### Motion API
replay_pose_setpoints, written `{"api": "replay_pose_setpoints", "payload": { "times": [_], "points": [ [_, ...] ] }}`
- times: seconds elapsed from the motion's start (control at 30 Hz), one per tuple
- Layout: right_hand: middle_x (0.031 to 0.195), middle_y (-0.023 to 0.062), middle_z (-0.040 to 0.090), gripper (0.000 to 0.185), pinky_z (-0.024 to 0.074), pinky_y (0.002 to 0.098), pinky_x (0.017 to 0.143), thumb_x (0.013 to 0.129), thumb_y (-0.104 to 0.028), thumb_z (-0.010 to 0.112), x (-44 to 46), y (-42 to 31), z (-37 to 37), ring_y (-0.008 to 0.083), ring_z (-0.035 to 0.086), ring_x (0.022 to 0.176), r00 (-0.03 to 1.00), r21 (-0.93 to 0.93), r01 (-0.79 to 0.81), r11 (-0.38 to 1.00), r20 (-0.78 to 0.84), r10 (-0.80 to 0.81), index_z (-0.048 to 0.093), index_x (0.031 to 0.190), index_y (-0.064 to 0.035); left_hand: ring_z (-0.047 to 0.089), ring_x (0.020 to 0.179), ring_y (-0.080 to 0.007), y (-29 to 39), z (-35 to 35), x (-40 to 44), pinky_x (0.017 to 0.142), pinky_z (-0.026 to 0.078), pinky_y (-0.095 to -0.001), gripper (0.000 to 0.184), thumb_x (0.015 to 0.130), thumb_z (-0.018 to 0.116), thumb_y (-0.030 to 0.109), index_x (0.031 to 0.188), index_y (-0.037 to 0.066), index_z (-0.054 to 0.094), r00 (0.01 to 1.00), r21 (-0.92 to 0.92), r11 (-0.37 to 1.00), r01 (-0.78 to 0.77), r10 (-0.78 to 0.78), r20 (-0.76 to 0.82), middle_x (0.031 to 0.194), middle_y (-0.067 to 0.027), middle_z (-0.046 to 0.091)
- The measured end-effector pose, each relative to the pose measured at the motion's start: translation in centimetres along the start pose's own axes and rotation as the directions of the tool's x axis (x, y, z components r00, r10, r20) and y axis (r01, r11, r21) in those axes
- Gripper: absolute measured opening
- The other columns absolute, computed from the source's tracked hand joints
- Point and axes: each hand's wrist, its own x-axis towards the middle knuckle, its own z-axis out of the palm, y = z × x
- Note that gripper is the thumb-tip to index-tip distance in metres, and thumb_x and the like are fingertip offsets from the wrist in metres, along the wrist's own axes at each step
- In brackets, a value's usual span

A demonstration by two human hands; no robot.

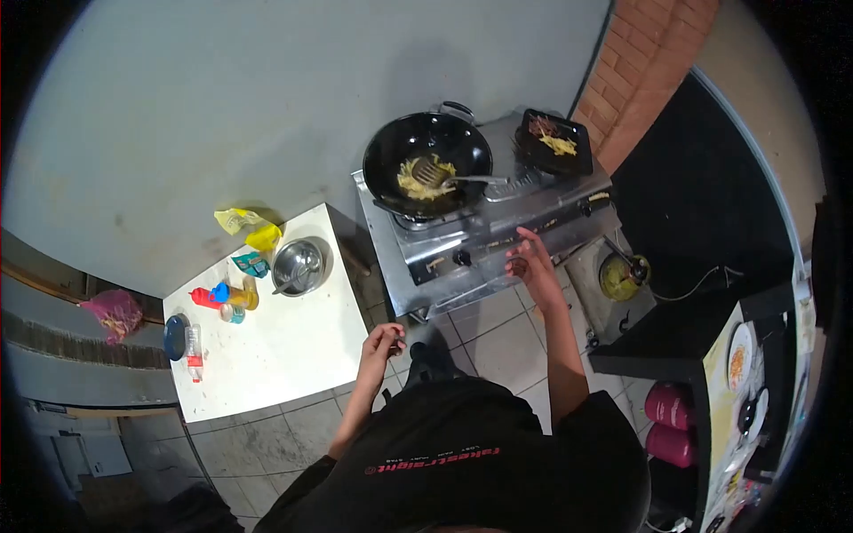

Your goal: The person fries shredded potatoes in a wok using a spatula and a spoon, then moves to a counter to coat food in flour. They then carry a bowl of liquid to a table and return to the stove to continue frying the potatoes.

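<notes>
My right hand (pixel 532 264) is in the air before the stove's front edge, its fingers apart and loosely bent, with nothing plainly held. Lower and to the left, my left hand (pixel 382 344) hovers between table and stove with its fingers curled in; whatever they may hold is hidden. On the left burner of the steel gas stove (pixel 524 226) rests a black wok (pixel 382 169) containing pale yellow strips of food (pixel 415 184). A slotted spatula (pixel 484 179) lies in it, its handle across the rim. A black tray (pixel 569 166) with yellow strips and darker food sits at the stove's back right.
A white table (pixel 293 355) at left bears a steel bowl (pixel 298 266) with a spoon, a red bottle (pixel 204 298), a yellow bottle (pixel 242 298), a clear bottle (pixel 195 355) and packets. Right of the stove is a pot (pixel 613 277); a shelf with plates (pixel 742 355) stands at far right.
</notes>
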Motion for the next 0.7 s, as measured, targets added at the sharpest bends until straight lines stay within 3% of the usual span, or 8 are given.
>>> {"api": "replay_pose_setpoints", "payload": {
  "times": [0.1, 0.23, 0.3, 0.33, 0.4, 0.43, 0.57, 0.7],
  "points": [
    [0.095, 0.0039, 0.057, 0.054, 0.0473, 0.0318, 0.071, 0.103, -0.045, 0.051, 6.5, 1.5, 0.3, 0.0162, 0.058, 0.077, 0.995, 0.162, 0.076, 0.984, -0.076, -0.064, 0.039, 0.145, -0.0135, 0.06, 0.081, -0.0055, 0.6, -0.6, 2.5, 0.07, 0.043, -0.0211, 0.025, 0.106, 0.049, 0.028, 0.109, 0.008, 0.063, 0.999, -0.03, 0.999, -0.02, 0.018, -0.034, 0.098, 0.0018, 0.064],
    [0.085, -0.0006, 0.05, 0.056, 0.0433, 0.0275, 0.065, 0.103, -0.049, 0.049, 11.9, 1.6, 1.6, 0.0127, 0.051, 0.069, 0.964, 0.096, 0.038, 0.995, -0.266, -0.011, 0.039, 0.146, -0.0128, 0.059, 0.082, -0.0064, 2.2, -1.7, 5.3, 0.071, 0.043, -0.0223, 0.025, 0.106, 0.048, 0.028, 0.103, 0.008, 0.062, 0.994, -0.045, 0.997, -0.062, 0.057, -0.098, 0.097, 0.0012, 0.063],
    [0.081, -0.003, 0.044, 0.06, 0.0388, 0.0229, 0.062, 0.103, -0.048, 0.05, 14.2, 3.5, 0.5, 0.0079, 0.045, 0.068, 0.943, -0.122, -0.005, 0.993, -0.332, -0.036, 0.036, 0.15, -0.0123, 0.061, 0.084, -0.0093, 3.5, -2.2, 6.2, 0.076, 0.044, -0.0241, 0.023, 0.105, 0.05, 0.027, 0.108, 0.007, 0.061, 0.994, -0.049, 0.997, -0.066, 0.061, -0.092, 0.1, -0.0011, 0.065],
    [0.081, -0.003, 0.044, 0.06, 0.0388, 0.0229, 0.062, 0.103, -0.048, 0.05, 15.2, 5.1, -0.4, 0.0079, 0.045, 0.068, 0.944, -0.123, -0.014, 0.992, -0.328, -0.027, 0.036, 0.15, -0.0123, 0.061, 0.084, -0.0088, 3.8, -2.6, 6.9, 0.076, 0.045, -0.0238, 0.023, 0.105, 0.049, 0.027, 0.107, 0.007, 0.061, 0.994, -0.034, 0.997, -0.062, 0.058, -0.098, 0.1, -0.0015, 0.064],
    [0.081, -0.0047, 0.042, 0.062, 0.0333, 0.0201, 0.059, 0.103, -0.046, 0.052, 17.5, 7.8, -2.2, 0.0042, 0.04, 0.068, 0.903, -0.378, 0.052, 0.924, -0.378, -0.206, 0.034, 0.152, -0.0118, 0.061, 0.084, -0.0086, 4.4, -2.7, 8.2, 0.075, 0.045, -0.0236, 0.023, 0.105, 0.049, 0.027, 0.106, 0.007, 0.061, 0.989, -0.051, 0.997, -0.049, 0.041, -0.144, 0.1, -0.0019, 0.064],
    [0.113, 0.0076, 0.052, 0.063, 0.0431, 0.0287, 0.088, 0.103, -0.042, 0.054, 17.4, 6.5, -1.4, 0.0156, 0.05, 0.096, 0.923, -0.447, 0.123, 0.886, -0.276, -0.268, 0.038, 0.149, -0.0021, 0.061, 0.084, -0.0086, 4.6, -2.8, 8.9, 0.075, 0.045, -0.0237, 0.023, 0.105, 0.049, 0.027, 0.106, 0.007, 0.061, 0.986, -0.054, 0.996, -0.066, 0.057, -0.159, 0.1, -0.0019, 0.064],
    [0.12, 0.0087, 0.053, 0.058, 0.0404, 0.0298, 0.094, 0.102, -0.035, 0.058, 18.1, 4.2, -0.8, 0.0175, 0.049, 0.102, 0.925, -0.611, 0.142, 0.779, -0.198, -0.323, 0.044, 0.146, -0.0016, 0.06, 0.084, -0.0101, 5.3, -2.1, 10.2, 0.074, 0.045, -0.0248, 0.023, 0.106, 0.049, 0.026, 0.103, 0.007, 0.061, 0.973, -0.067, 0.997, -0.032, 0.015, -0.229, 0.1, -0.0021, 0.064],
    [0.115, 0.0088, 0.056, 0.04, 0.0425, 0.0256, 0.084, 0.101, -0.028, 0.06, 20.5, 3.0, -0.9, 0.0121, 0.052, 0.094, 0.898, -0.699, 0.27, 0.663, -0.066, -0.435, 0.055, 0.132, -0.0017, 0.06, 0.085, -0.0098, 5.7, -0.3, 11.2, 0.075, 0.045, -0.0249, 0.021, 0.105, 0.049, 0.025, 0.105, 0.008, 0.061, 0.964, -0.116, 0.993, -0.013, -0.018, -0.264, 0.102, -0.0018, 0.064]
  ]
}}
